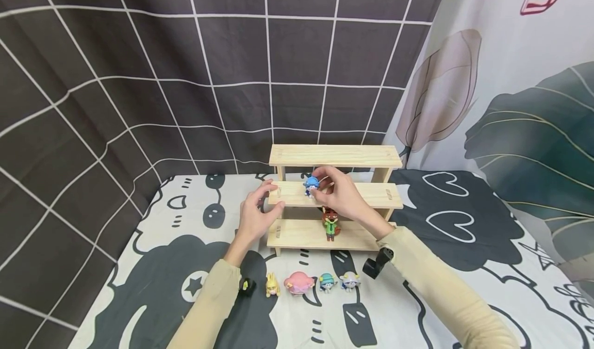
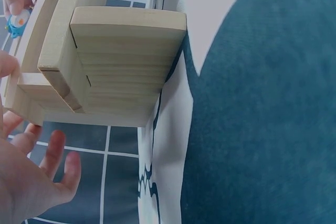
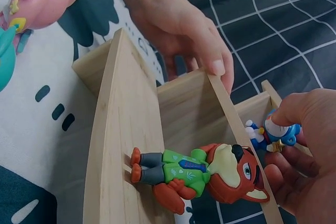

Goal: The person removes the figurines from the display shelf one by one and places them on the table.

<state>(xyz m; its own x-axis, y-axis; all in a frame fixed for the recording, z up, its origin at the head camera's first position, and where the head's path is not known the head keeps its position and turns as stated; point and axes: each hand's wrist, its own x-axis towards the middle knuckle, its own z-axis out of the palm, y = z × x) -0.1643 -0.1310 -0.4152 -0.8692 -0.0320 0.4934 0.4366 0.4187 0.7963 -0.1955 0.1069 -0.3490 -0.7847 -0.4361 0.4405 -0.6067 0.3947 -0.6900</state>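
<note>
In the head view my right hand (image 1: 341, 192) pinches a small blue-capped figurine (image 1: 311, 185) between thumb and fingers at the middle tier of a wooden three-tier shelf (image 1: 334, 155). My left hand (image 1: 256, 212) grips the left end of that same tier, thumb at the front edge and fingers behind; the left wrist view shows its other fingers (image 2: 71, 174) spread loosely. On the bottom tier stands a fox figurine (image 3: 194, 174) in a green shirt and blue tie, below my right hand. The right wrist view shows the blue figurine (image 3: 273, 132) under my thumb.
In front of the shelf, a row of figurines stands on the patterned cloth (image 1: 195, 266): a yellow one (image 1: 271, 285), a round pink one (image 1: 299, 283), a teal-capped one (image 1: 327, 282) and a pale one (image 1: 350, 281). A dark gridded curtain (image 1: 232, 106) hangs behind.
</note>
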